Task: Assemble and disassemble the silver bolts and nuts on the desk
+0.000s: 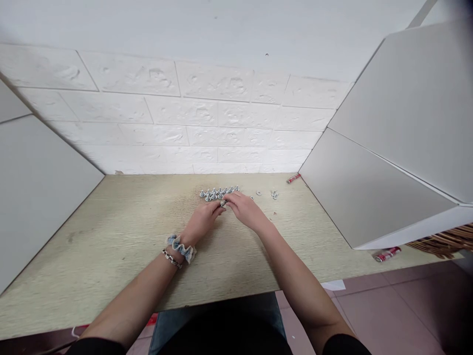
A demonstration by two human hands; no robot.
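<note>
My left hand (204,218) and my right hand (244,209) meet over the table. Their fingertips are pinched together on a small metal bolt (223,203), mostly covered by the fingers. Just beyond the hands, several silver bolts (214,193) with wide washers stand upright in two rows; the right fingers hide some of them. Right of my right hand lie a small metal nut-like piece (252,197), a flat washer (259,193) and a few loose small screws (274,195).
A red battery-like cylinder (293,178) lies at the table's back right, and another red cylinder (387,254) near its front right. Grey panels (384,182) flank the wooden table (125,236). A white brick-pattern wall (201,135) closes the back. A wicker item (443,240) sits far right.
</note>
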